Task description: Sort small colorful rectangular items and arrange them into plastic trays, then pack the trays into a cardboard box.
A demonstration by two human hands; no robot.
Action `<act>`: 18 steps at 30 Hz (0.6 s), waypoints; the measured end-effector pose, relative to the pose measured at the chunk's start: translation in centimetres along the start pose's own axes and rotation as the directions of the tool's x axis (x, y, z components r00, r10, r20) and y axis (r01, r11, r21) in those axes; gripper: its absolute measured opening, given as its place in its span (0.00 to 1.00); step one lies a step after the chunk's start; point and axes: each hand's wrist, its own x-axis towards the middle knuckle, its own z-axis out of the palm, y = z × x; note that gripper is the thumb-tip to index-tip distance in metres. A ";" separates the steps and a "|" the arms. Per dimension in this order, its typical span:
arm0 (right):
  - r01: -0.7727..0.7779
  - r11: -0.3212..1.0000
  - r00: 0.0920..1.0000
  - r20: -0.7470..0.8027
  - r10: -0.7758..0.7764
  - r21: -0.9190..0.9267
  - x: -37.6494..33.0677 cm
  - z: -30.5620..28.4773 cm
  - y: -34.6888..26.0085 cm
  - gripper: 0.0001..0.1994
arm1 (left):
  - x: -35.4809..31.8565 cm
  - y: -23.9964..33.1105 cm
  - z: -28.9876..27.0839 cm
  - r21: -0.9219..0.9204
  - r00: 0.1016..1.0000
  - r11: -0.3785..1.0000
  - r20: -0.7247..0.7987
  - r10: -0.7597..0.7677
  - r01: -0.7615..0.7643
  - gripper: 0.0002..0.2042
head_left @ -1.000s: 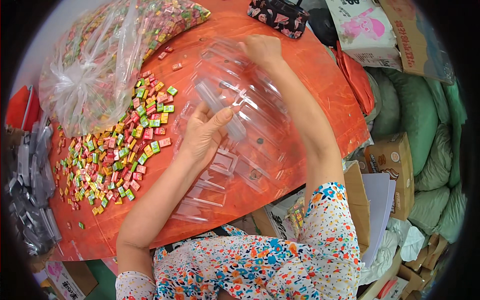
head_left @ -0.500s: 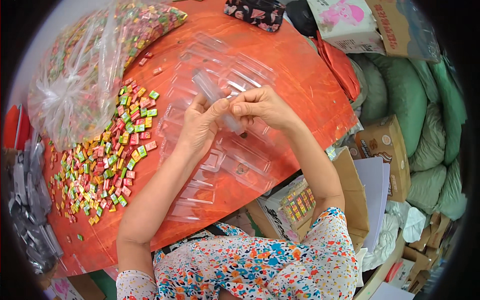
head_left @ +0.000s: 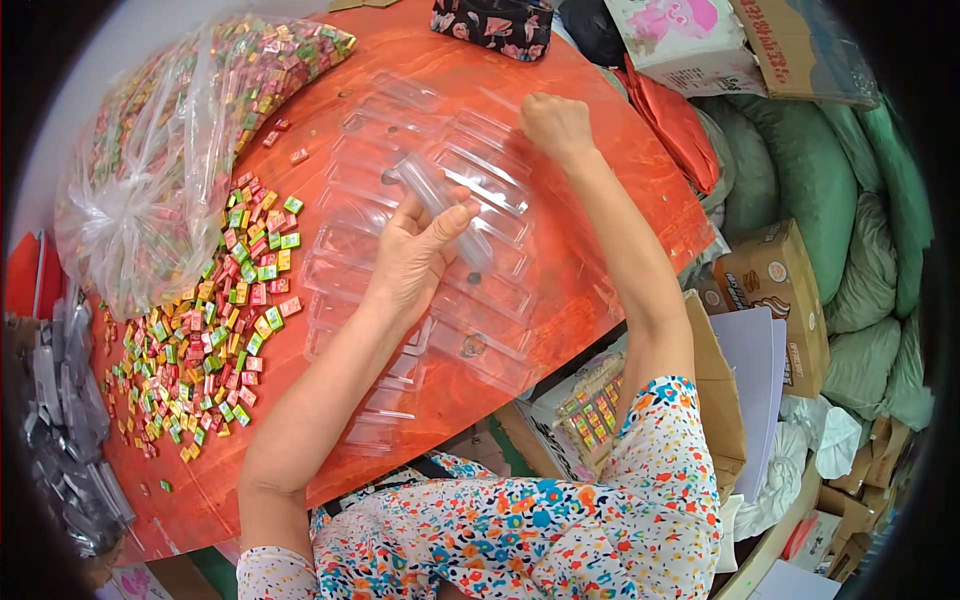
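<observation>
My left hand (head_left: 418, 252) holds a small clear plastic box (head_left: 440, 200) above the orange table (head_left: 640, 190), thumb and fingers wrapped around it. Under and around it lie several clear plastic boxes (head_left: 470, 300) in rows. My right hand (head_left: 556, 125) rests farther back on the table with its fingers curled, at the far edge of those boxes; nothing shows inside it. A heap of small coloured wrapped candies (head_left: 215, 320) lies to the left of my left hand.
A big clear bag of the same candies (head_left: 170, 150) sits at the back left. A dark flowered pouch (head_left: 490, 22) lies at the far edge. Cardboard boxes (head_left: 770, 270), green sacks (head_left: 860, 200) and papers (head_left: 755, 360) stand to the right of the table.
Both hands were together at one clear box half a second ago. My right hand has since moved away to the back right, while my left keeps the box.
</observation>
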 end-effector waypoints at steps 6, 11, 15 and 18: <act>-0.234 0.876 0.971 0.143 0.190 0.423 -0.9 -5.7 -1.5 0.15 | 0.3 1.0 -0.4 0.004 0.998 0.998 -0.032 0.063 -0.063 0.23; -0.576 0.017 0.763 0.546 -0.346 0.817 -3.9 -11.0 -4.7 0.11 | 1.7 0.4 -0.6 -0.021 0.996 0.997 -0.052 0.079 -0.080 0.23; -0.652 -0.166 0.711 0.520 -0.474 0.739 -4.2 -11.9 -5.4 0.10 | 1.5 0.9 0.0 -0.077 0.994 0.991 -0.004 0.109 -0.109 0.22; -0.627 -0.148 0.713 0.488 -0.504 0.765 -2.7 -11.4 -5.1 0.11 | 1.5 1.5 -0.5 -0.072 0.991 0.988 -0.006 0.133 -0.134 0.22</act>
